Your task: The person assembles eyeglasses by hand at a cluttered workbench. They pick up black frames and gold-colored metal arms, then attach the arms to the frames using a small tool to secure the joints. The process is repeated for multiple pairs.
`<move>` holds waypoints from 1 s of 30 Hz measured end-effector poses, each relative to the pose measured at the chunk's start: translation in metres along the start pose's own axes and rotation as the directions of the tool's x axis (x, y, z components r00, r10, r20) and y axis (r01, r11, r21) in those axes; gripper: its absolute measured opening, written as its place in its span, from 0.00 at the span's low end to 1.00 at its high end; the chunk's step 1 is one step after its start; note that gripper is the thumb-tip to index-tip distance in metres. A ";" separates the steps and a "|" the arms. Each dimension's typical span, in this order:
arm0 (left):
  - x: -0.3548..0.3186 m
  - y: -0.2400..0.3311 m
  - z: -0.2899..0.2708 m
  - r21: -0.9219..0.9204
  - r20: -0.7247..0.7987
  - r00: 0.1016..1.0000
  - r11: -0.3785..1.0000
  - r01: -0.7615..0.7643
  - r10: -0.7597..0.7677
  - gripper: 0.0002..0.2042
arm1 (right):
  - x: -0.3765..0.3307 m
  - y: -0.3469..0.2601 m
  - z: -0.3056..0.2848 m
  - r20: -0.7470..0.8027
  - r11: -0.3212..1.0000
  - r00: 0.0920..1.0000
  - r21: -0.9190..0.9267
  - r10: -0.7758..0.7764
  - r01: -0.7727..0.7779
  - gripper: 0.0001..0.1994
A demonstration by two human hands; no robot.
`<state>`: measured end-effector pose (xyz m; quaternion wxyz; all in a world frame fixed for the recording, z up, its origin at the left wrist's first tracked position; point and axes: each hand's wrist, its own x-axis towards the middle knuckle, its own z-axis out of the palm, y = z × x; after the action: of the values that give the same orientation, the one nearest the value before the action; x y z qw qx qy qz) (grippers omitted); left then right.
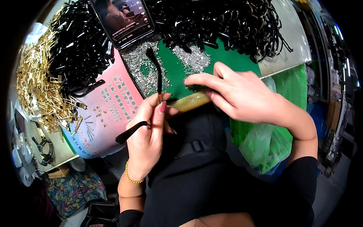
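My left hand (pixel 145 145) pinches a pair of glasses arms between thumb and fingers. One black glasses arm (pixel 159 73) points up, with a gold-coloured end at the fingertips. A second black arm tip (pixel 130 133) sticks out to the left past the hand. Under the thumb and fingers of my right hand (pixel 244 96) lies a gold-coloured knurled handle (pixel 190 102), which slants toward the left fingers; its far end is hidden. The right index finger reaches out over the green mat, close to a heap of small silver screws (pixel 193 59).
Another silver screw heap (pixel 145 68) lies left of it on the green mat (pixel 172 68). Black glasses arms (pixel 227 22) pile up at the back, gold-coloured metal parts (pixel 36 79) at far left. A phone (pixel 124 22) leans there. Green plastic bags (pixel 264 140) hang at right.
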<state>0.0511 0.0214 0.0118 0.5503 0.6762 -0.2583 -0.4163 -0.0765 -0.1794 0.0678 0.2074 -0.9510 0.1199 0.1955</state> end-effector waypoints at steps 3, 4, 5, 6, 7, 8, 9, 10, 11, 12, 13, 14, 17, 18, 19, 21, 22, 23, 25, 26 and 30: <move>0.002 -0.001 0.001 -0.009 -0.005 1.000 1.000 -0.003 0.003 0.12 | 0.002 -0.012 -0.006 0.030 0.775 0.994 0.629 -0.100 0.059 0.24; 0.002 -0.001 0.001 -0.009 -0.009 1.000 1.000 -0.019 0.019 0.12 | -0.003 -0.016 -0.013 0.356 0.479 0.934 0.821 -0.006 -0.310 0.25; 0.002 -0.001 0.002 -0.003 -0.009 1.000 1.000 -0.018 0.018 0.12 | -0.002 -0.019 -0.014 0.376 0.445 0.927 0.832 -0.010 -0.332 0.26; 0.002 -0.001 0.002 -0.001 -0.012 1.000 1.000 0.004 -0.005 0.12 | 0.000 -0.022 -0.016 0.392 0.418 0.920 0.840 -0.027 -0.346 0.26; 0.001 -0.001 0.002 0.003 -0.011 1.000 1.000 -0.023 0.023 0.12 | 0.001 -0.024 -0.017 0.379 0.377 0.923 0.866 -0.069 -0.327 0.27; 0.001 -0.003 0.002 0.003 -0.014 1.000 1.000 -0.027 0.027 0.12 | 0.004 -0.025 -0.017 0.399 0.387 0.916 0.853 -0.051 -0.350 0.28; 0.000 -0.004 0.002 0.003 -0.018 0.999 0.999 -0.033 0.033 0.13 | 0.006 -0.026 -0.017 0.399 0.385 0.915 0.854 -0.056 -0.349 0.28; 0.000 -0.007 0.002 0.043 -0.032 0.998 0.997 -0.061 0.062 0.13 | 0.007 -0.026 -0.016 0.403 0.383 0.914 0.854 -0.056 -0.353 0.28; 0.000 -0.010 0.003 0.084 -0.046 0.995 0.993 -0.088 0.092 0.13 | 0.009 -0.025 -0.016 0.413 0.380 0.910 0.849 -0.044 -0.367 0.28; 0.000 -0.014 0.004 0.127 -0.056 0.990 0.985 -0.120 0.128 0.14 | 0.008 -0.023 -0.015 0.409 0.361 0.910 0.860 -0.062 -0.362 0.28; 0.001 -0.018 0.005 0.298 -0.054 0.972 0.933 -0.204 0.230 0.13 | 0.007 -0.021 -0.015 0.411 0.341 0.909 0.866 -0.067 -0.366 0.28; 0.002 -0.022 0.007 0.549 -0.034 0.898 0.759 -0.351 0.440 0.13 | 0.005 -0.019 -0.014 0.382 0.310 0.920 0.889 -0.091 -0.338 0.28; 0.006 -0.031 0.010 0.708 0.044 0.772 0.526 -0.472 0.634 0.13 | -0.006 -0.014 -0.009 0.379 0.062 0.918 0.925 -0.120 -0.374 0.25; 0.006 -0.032 0.011 0.732 0.045 0.784 0.513 -0.447 0.619 0.12 | -0.006 -0.013 -0.004 0.404 0.159 0.907 0.909 -0.114 -0.385 0.25; 0.007 -0.032 0.012 0.736 0.050 0.745 0.480 -0.477 0.665 0.12 | -0.008 -0.013 0.000 0.393 0.322 0.915 0.881 -0.092 -0.346 0.27; 0.007 -0.031 0.011 0.705 0.025 0.812 0.566 -0.427 0.583 0.13 | -0.007 -0.026 0.017 -0.234 0.946 0.968 0.284 -0.087 0.154 0.27; 0.006 -0.029 0.009 0.707 0.019 0.796 0.555 -0.439 0.605 0.12 | -0.014 -0.027 0.022 -0.351 0.956 0.932 0.227 -0.096 0.184 0.26; 0.007 -0.028 0.008 0.682 -0.027 0.825 0.614 -0.398 0.564 0.11 | -0.020 -0.024 0.025 -0.306 0.974 0.949 0.179 -0.080 0.140 0.25; -0.001 -0.024 0.000 0.260 -0.205 0.873 0.884 -0.388 0.443 0.11 | -0.037 -0.009 0.022 -0.447 0.959 0.886 0.175 -0.125 0.224 0.16; 0.000 -0.024 -0.004 0.204 -0.313 0.875 0.926 -0.318 0.370 0.11 | -0.047 0.008 0.016 -0.583 0.987 0.801 -0.013 -0.138 0.160 0.14; 0.003 -0.025 -0.020 0.150 -0.418 0.826 0.925 -0.349 0.379 0.13 | -0.062 0.086 -0.015 -0.819 0.901 0.451 0.169 0.354 -0.400 0.17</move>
<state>0.0665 0.0363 -0.0121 0.6403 0.7087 -0.2655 -0.1314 -0.1540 -0.2528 0.0768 0.0532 -0.8810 0.4064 -0.2362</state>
